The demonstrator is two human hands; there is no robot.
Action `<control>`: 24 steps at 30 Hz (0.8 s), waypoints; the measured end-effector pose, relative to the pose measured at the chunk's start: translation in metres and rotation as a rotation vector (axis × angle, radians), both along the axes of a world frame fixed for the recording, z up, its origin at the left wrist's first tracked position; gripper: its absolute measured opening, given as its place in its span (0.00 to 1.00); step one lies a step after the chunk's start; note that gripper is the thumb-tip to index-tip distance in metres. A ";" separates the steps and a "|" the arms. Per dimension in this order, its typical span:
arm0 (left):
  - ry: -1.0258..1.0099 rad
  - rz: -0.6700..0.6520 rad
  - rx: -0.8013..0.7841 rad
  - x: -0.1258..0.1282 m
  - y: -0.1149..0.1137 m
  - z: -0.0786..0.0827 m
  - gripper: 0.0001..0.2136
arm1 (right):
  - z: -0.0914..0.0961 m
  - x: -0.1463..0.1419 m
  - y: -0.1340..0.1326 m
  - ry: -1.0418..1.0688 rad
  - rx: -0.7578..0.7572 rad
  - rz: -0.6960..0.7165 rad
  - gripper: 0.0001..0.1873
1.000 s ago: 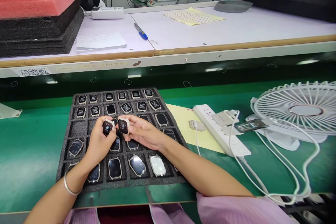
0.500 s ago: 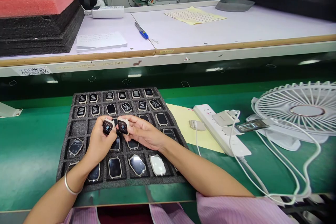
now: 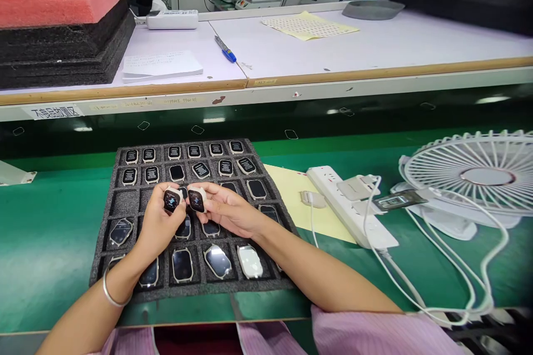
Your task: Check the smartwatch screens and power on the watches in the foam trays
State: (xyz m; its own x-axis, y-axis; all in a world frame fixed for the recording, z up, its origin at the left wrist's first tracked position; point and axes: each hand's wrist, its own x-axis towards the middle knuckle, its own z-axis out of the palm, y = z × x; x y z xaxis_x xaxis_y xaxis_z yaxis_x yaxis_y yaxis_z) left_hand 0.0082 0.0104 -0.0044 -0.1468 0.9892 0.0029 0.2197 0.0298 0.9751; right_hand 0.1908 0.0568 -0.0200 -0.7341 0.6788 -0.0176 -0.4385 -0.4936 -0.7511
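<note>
My left hand (image 3: 160,222) is closed around a smartwatch body (image 3: 172,199) without a strap, its dark screen lit with a small bluish graphic. Close beside it, my right hand (image 3: 231,211) grips a second smartwatch body (image 3: 196,200) by its edges, also showing a faint graphic on its face. Both hover over a dark grey foam tray (image 3: 166,292) with square pockets. Several watch bodies lie in the pockets; those in the back rows show white text, while nearer ones such as this watch body (image 3: 182,265) are dark. My hands and forearms hide some middle and front pockets.
Right of the tray lie a yellow sheet (image 3: 333,222), a white power strip (image 3: 353,208) with looping cables, and a white fan (image 3: 466,172). A raised shelf (image 3: 283,61) behind carries stacked foam (image 3: 62,39), papers (image 3: 162,65) and a blue pen (image 3: 225,49).
The screen of the watch in my right hand shows a slightly clearer graphic. My hands and both watches stay almost in place; the whole view has shifted very slightly.
</note>
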 end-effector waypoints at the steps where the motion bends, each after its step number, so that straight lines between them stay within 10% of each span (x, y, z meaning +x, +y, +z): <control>1: -0.006 -0.002 0.000 0.000 0.000 0.000 0.17 | 0.001 0.000 0.000 -0.003 -0.002 0.002 0.23; 18: 0.017 -0.046 0.039 0.000 0.000 0.002 0.12 | 0.005 0.000 -0.002 0.005 0.036 0.006 0.22; 24: -0.262 0.007 -0.119 0.000 0.004 0.005 0.25 | 0.003 0.000 0.004 -0.030 -0.092 -0.049 0.22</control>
State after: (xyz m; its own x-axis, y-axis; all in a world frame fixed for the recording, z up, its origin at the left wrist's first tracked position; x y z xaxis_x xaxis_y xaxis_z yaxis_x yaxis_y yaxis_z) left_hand 0.0086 0.0146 0.0010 -0.1336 0.9793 -0.1523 -0.0404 0.1482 0.9881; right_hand 0.1903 0.0606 -0.0175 -0.6984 0.7082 -0.1029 -0.4419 -0.5399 -0.7165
